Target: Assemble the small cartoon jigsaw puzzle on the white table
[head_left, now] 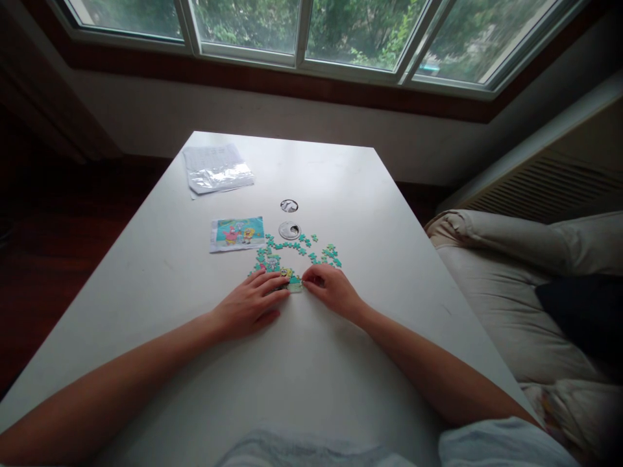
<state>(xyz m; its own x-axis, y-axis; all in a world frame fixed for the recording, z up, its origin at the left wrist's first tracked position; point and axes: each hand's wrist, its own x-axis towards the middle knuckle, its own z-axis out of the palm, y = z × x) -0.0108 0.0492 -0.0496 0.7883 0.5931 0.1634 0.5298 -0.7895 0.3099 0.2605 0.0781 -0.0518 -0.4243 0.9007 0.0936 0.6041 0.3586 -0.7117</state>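
Observation:
On the white table (311,363), my left hand (250,303) lies flat with fingers stretched out, its fingertips resting on a small joined cluster of puzzle pieces (291,280). My right hand (328,289) sits on the other side of that cluster, fingers curled in a pinch at its right edge. Whether it grips a piece is hidden. Several loose teal puzzle pieces (296,250) are scattered just beyond both hands. A printed cartoon reference picture (237,233) lies to the left of the pieces.
A round tin (290,230) and its lid (289,205) sit behind the pieces. A clear plastic bag on paper (217,168) lies at the table's far left. A cushioned seat (525,285) stands to the right, windows (311,32) beyond.

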